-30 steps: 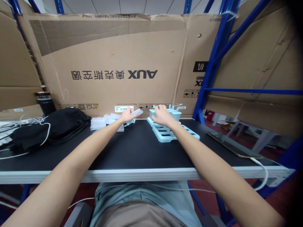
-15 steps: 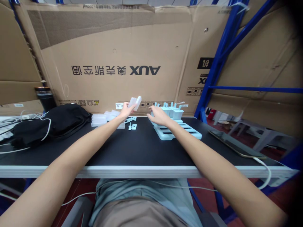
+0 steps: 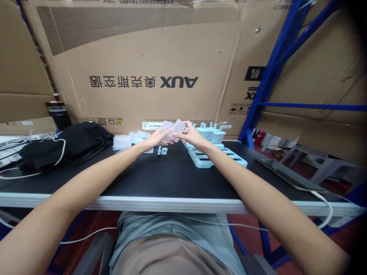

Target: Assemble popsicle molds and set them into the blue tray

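Note:
Two clear plastic ice pop moulds are raised above the table, side by side and tilted. My left hand point(image 3: 157, 140) is closed round the left mould point(image 3: 166, 126). My right hand point(image 3: 194, 136) pinches the right mould point(image 3: 179, 126) between thumb and fingers; the two moulds touch. Right of them stands a light blue rack point(image 3: 202, 163), with blue-lidded moulds point(image 3: 218, 137) and upright sticks at its back, partly hidden by my right hand. Below my left hand lie a small blue stick point(image 3: 159, 150) and a square blue lid point(image 3: 164, 151).
More clear moulds point(image 3: 122, 142) are piled at the left, beside a black bag point(image 3: 83, 143) and white cables. A dark bottle point(image 3: 58, 116) stands behind the bag. At the right lies a tablet point(image 3: 286, 173) with a white cable. Cardboard point(image 3: 137, 49) walls off the back.
My right hand has left the rack, moved left and taken hold of one mould. My left hand has brought the moulds slightly right, towards it. The view has shifted a little.

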Action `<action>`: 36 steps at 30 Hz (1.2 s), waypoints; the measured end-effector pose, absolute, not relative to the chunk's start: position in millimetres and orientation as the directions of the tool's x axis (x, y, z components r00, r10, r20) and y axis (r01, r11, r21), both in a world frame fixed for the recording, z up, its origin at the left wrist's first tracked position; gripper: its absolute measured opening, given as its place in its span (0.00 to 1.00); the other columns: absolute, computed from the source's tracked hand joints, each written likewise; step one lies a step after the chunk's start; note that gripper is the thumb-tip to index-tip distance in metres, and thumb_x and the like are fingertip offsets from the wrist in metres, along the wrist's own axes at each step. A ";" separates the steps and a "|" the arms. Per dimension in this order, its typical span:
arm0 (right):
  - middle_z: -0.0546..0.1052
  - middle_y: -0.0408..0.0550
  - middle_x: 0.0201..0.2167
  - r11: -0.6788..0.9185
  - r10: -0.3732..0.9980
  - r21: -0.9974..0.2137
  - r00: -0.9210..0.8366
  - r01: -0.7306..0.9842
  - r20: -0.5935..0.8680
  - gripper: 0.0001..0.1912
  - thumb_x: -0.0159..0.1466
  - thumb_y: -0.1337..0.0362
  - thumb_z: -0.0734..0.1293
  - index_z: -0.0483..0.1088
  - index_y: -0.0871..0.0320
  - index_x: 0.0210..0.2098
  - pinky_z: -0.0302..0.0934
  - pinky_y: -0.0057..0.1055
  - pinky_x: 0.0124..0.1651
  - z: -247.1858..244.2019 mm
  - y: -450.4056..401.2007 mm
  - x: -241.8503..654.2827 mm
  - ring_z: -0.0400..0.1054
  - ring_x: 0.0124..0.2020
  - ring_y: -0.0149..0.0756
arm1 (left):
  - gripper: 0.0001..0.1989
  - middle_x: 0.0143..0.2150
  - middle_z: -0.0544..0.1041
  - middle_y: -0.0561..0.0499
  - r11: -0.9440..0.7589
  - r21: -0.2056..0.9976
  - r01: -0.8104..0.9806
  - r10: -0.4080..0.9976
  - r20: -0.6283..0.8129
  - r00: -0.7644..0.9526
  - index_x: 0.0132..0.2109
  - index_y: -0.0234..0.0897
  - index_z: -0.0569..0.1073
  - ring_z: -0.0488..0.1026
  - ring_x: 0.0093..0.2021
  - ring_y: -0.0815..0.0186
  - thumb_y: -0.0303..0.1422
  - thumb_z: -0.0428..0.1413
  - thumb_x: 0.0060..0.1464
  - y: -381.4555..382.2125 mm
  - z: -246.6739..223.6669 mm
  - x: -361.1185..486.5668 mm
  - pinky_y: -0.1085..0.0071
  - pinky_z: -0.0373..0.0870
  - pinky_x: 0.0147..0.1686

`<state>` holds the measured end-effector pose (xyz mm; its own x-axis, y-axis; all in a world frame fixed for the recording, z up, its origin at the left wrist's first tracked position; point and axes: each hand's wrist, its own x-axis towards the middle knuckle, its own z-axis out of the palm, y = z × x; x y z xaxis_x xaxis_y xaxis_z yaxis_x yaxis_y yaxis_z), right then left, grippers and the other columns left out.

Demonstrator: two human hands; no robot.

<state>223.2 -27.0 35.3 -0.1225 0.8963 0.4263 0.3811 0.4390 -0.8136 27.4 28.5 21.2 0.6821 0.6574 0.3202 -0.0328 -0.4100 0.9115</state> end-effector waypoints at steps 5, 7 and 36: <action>0.74 0.45 0.33 0.456 0.872 -0.746 -0.076 0.485 0.484 0.24 0.54 0.53 0.72 0.55 0.53 0.39 0.59 0.29 0.24 45.9 -34.4 229.4 0.67 0.26 0.32 | 0.27 0.56 0.72 0.40 -0.599 0.745 0.293 0.729 0.355 0.585 0.56 0.40 0.65 0.70 0.54 0.51 0.52 0.48 0.59 32.0 18.6 24.0 0.56 0.66 0.51; 0.74 0.46 0.34 0.457 0.861 -0.717 -0.060 0.527 0.505 0.24 0.54 0.53 0.71 0.55 0.53 0.40 0.60 0.31 0.25 47.4 -35.7 231.3 0.67 0.25 0.32 | 0.25 0.57 0.70 0.39 -0.616 0.656 0.435 0.762 0.357 0.541 0.54 0.40 0.65 0.67 0.55 0.49 0.51 0.47 0.59 33.0 18.0 24.5 0.55 0.65 0.51; 0.75 0.54 0.37 0.341 0.812 -0.151 -0.210 0.928 0.544 0.28 0.57 0.53 0.66 0.59 0.57 0.53 0.61 0.40 0.38 42.0 -34.3 233.2 0.69 0.37 0.50 | 0.16 0.37 0.76 0.46 -0.694 0.428 0.579 0.709 0.270 0.651 0.42 0.37 0.70 0.74 0.39 0.54 0.42 0.55 0.50 23.8 16.8 28.9 0.63 0.67 0.37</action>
<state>233.2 -34.3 42.0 -0.2100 0.8125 0.5439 0.9278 0.3410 -0.1512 28.9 23.8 16.8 0.6512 0.7094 0.2697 0.5787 -0.6940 0.4283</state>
